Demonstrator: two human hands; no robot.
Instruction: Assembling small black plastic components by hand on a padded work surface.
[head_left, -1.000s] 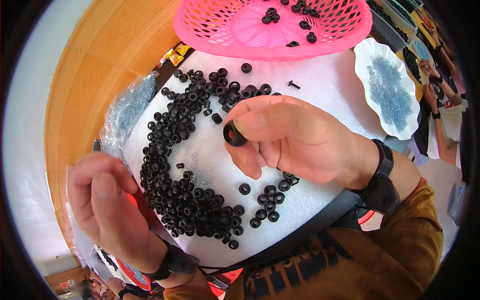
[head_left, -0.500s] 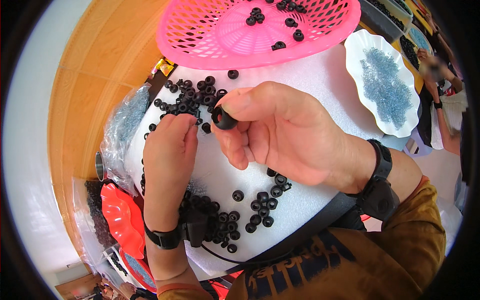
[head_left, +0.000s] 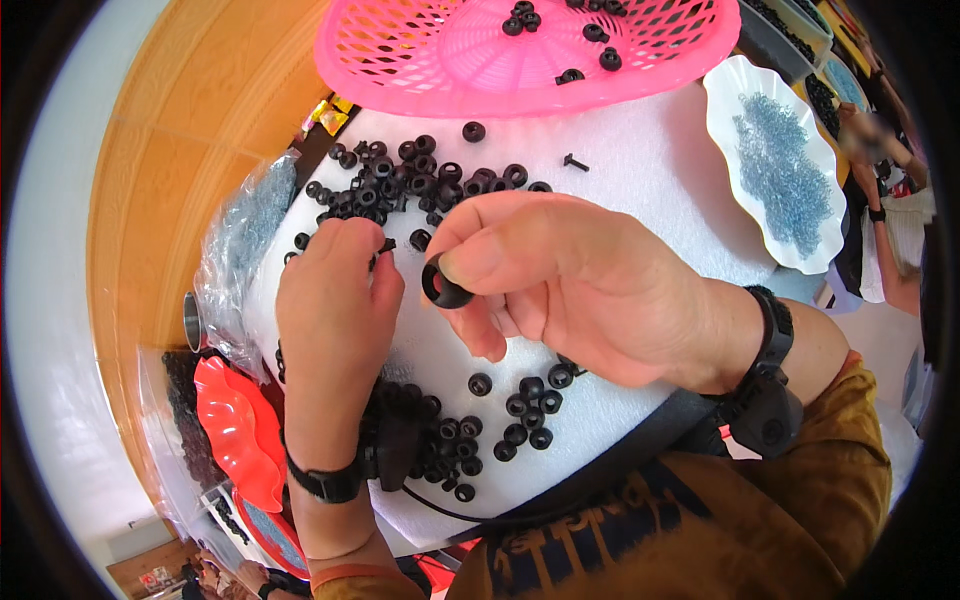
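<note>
Between the thumb and fingers of my right hand (head_left: 570, 285) is a hollow black ball (head_left: 436, 291) with a round opening facing left. My left hand (head_left: 335, 300) is just left of it, back of the hand upward, its thumb and forefinger pinched together. A small black peg-like piece (head_left: 388, 245) sticks out at those fingertips; most of it is hidden. Beyond both hands lies a loose heap of similar black balls (head_left: 380, 185) on a white foam sheet (head_left: 640, 150). More black balls (head_left: 530, 405) are scattered nearer my body, to the right of my left wrist.
A pink openwork basket (head_left: 430, 100) holding several black balls stands at the far side. On the right is a white scalloped dish (head_left: 722, 100) of small clear-blue pieces. A clear bag (head_left: 235, 270) and red wavy dish (head_left: 235, 430) are on the left. One small black peg (head_left: 576, 162) lies apart.
The view has shifted slightly, and both hands appear a little lower. The small black piece now shows at my left fingertips. The lone peg and more of the heap are now uncovered.
</note>
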